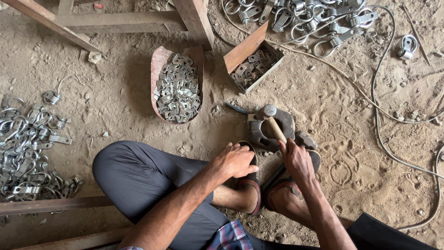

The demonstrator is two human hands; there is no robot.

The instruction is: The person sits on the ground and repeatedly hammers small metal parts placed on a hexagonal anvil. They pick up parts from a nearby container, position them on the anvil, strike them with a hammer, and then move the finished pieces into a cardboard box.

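Here, two open containers sit on the sandy floor (115, 97). The first, a reddish curved tray (159, 60), lies toward the far middle of the floor, filled with small flat grey metal plates (178, 88). The second, a rectangular wooden box (252, 51), stands just to its right, tilted, one tall side raised; it holds a smaller quantity of darker metal pieces (252, 69). No label shows on either container.

A dark iron block (273, 129) rests on the floor directly ahead of the person's feet, touching the toes of the sandals (252, 180).

Right hand (296, 159): fingers closed around the wooden handle of a hammer (273, 122). The hammer's grey metal head sits over the top of the iron block; whether it touches the block cannot be told.

Left hand (236, 159): fingers curled, fingertips down at the near left edge of the iron block. Whether they pinch a part cannot be told; the fingertips hide it.

Heaps of bright metal clamps lie at the left edge (27, 143) and at the far right corner (305, 18) of the floor. A thin wire (377, 111) runs along the right side. Wooden frame legs (194, 18) cross the far edge.
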